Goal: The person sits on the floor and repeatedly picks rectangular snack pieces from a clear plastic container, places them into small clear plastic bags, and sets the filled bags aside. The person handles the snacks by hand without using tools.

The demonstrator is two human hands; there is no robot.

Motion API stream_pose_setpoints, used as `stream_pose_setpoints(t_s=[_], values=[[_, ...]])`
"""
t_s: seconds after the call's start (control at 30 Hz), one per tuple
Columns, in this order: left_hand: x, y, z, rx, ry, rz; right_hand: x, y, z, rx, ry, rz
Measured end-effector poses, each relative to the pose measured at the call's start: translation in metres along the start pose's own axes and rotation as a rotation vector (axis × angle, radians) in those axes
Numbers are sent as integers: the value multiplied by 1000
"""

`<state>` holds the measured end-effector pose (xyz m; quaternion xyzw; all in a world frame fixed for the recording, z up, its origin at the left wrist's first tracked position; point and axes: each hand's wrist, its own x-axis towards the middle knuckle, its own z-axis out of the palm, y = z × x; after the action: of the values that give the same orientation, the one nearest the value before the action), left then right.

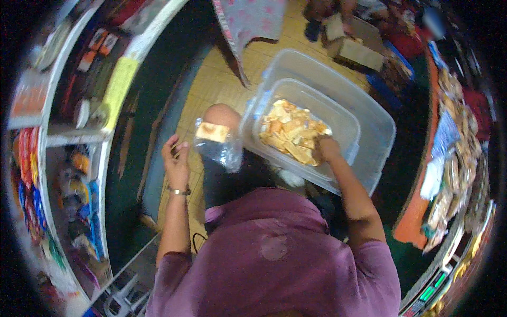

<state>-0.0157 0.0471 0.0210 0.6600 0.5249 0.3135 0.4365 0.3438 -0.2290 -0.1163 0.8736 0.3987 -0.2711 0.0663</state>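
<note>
In the large clear plastic bin (377, 134) in front of me lies a heap of flat, yellow-brown pieces (293, 132), like chips or dried slices. My right hand (327, 149) reaches over the near rim into the right side of this heap, its fingertips hidden among the pieces. On my left thigh, by the bare knee, rests a clear plastic bag (216, 145) with a pale, squarish brown-marked patch on it. My left hand (177, 161) is raised to the left of the bag, apart from it, fingers loosely bent and separated, with nothing visible in them.
White shelves (79, 138) with packets stand at the left. Past the bin, a person's hand is near an open cardboard box (359, 50). A patterned cloth (253, 21) hangs ahead. Bagged goods (454, 179) line the orange-edged shelf at right.
</note>
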Motion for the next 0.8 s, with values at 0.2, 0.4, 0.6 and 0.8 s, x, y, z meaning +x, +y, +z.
stream_pose_setpoints(t_s=[0.2, 0.4, 0.6, 0.8], values=[[-31, 33, 1, 189, -13, 219, -43, -5, -61, 395, 103, 6], [-67, 65, 20, 397, -188, 585, -83, -57, -109, 952, 192, -227], [-86, 70, 31, 580, -285, 570, -131, -123, -145, 654, 363, -440], [-84, 56, 43, 752, -310, 487, -150, -154, -157, 436, 443, -572]])
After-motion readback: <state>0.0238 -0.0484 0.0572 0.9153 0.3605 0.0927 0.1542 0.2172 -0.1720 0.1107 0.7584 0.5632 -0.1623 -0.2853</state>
